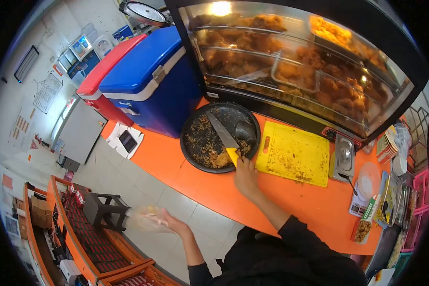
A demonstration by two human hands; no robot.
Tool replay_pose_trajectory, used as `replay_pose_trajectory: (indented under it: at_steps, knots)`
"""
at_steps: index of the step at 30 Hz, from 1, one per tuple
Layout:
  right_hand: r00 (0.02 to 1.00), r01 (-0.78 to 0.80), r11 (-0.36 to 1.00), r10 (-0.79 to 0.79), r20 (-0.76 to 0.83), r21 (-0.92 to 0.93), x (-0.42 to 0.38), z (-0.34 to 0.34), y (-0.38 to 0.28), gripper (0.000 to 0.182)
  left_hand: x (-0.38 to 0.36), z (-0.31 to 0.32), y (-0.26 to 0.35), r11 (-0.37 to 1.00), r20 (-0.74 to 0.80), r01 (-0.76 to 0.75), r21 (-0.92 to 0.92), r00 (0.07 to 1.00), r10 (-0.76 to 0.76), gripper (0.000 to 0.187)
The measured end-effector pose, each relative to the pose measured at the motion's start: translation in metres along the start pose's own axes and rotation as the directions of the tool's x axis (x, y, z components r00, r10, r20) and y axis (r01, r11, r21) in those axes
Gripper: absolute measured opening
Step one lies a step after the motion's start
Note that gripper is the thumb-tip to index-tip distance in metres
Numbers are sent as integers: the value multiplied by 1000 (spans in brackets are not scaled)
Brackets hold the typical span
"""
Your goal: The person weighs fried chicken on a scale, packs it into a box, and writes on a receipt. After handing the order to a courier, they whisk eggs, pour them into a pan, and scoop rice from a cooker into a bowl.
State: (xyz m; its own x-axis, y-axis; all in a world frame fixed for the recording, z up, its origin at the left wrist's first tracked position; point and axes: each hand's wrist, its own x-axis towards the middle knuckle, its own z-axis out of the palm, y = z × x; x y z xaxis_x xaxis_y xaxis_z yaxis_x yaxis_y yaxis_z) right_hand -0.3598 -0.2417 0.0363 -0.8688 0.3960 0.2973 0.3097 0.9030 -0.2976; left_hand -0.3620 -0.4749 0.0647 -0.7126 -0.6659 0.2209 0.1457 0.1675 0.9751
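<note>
My right hand [246, 177] is wrapped round the yellow handle of a knife [223, 131]. Its blade lies over a round black tray [186, 153] scattered with brown crumbs. Also in that tray are a dark scoop-like piece [244, 130] and a golden fried piece [220, 159] beside the knife handle. Out to the left, above the floor, my left hand [170, 222] grips a clear plastic bag [145, 219]. The bag is blurred, and its contents cannot be made out. A yellow cutting board [295, 151] with crumbs lies right of the tray.
Behind the tray stands a glass display warmer [291, 62] full of fried chicken. A blue cooler [143, 78] and a red cooler [107, 66] stand left of it. A metal container [344, 156], a scale [360, 206] and stacked items line the orange counter's [291, 200] right end.
</note>
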Motion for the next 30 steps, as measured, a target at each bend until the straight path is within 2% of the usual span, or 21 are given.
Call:
replay_pose_trajectory:
  at_steps: [1,3,4,6,7,9,11,12,14,15,17,18,20,22,23,24,26,27,28,29,30]
  knots:
    - [1000,7,1000,-7,-9,10,7,11,4,45,-1,-1,-2,1000,-8,-12,-5,1000,12,64]
    - [982,-49,999,52,182,-18,16,24,9,47,-21,7,-4,958,177,240,-154,961,-212,73]
    - [982,-45,999,47,183,-15,16,23,10,47,-33,18,6,939,200,268,-215,953,-226,73]
    - [992,-74,936,34,123,343,7,14,18,44,-49,34,11,914,233,304,-271,941,-244,73]
    - [992,-83,938,46,118,337,-3,7,25,44,-53,43,1,958,290,215,-189,945,-155,73]
    - [931,-361,586,180,317,726,-37,-17,45,43,-68,73,-24,998,457,19,-62,890,12,72]
    - [910,-415,609,273,313,676,-74,-58,65,39,-100,110,-36,982,654,-187,-15,741,151,72]
    - [897,-440,612,337,286,657,-93,-65,81,39,-117,131,-37,985,699,-166,-48,699,152,72]
    - [952,-250,809,306,-18,532,-128,-83,111,39,-148,179,-20,890,851,-370,-267,342,397,69]
    - [933,-290,809,358,-39,511,-137,-92,124,39,-165,201,-7,852,904,-431,-296,160,395,67]
    - [919,-387,885,395,25,258,-149,-110,147,39,-198,236,0,709,936,-614,-347,-176,306,63]
    - [893,-437,867,450,2,239,-154,-114,154,39,-211,244,-8,710,919,-583,-395,-235,318,63]
    - [852,-486,874,472,227,3,-153,-104,173,36,-232,254,-23,620,930,-706,-342,-350,115,60]
    - [921,-341,904,376,99,-259,-162,-68,191,34,-238,248,-36,760,925,-545,-355,-324,199,57]
    - [917,-376,902,395,55,-213,-160,-55,194,32,-238,235,-46,742,904,-518,-426,-263,336,56]
    - [913,-401,902,408,10,-162,-156,-48,198,30,-240,208,-10,799,926,-469,-377,-159,343,52]
    - [902,-432,899,429,-48,-74,-152,-76,188,33,-251,165,9,891,949,-329,-313,-90,301,43]
    - [878,-478,876,473,-68,-72,-165,-90,189,33,-265,144,10,926,951,-215,-309,-71,301,42]
    - [904,-395,918,379,-196,-44,-178,-102,190,33,-280,123,12,950,955,-102,-296,-47,293,42]
    - [906,-300,953,273,-323,-36,-192,-113,196,34,-298,105,14,945,949,-101,-312,-88,304,42]
    - [889,-288,957,275,-367,19,-220,-127,208,33,-318,87,14,972,964,42,-232,-127,235,41]
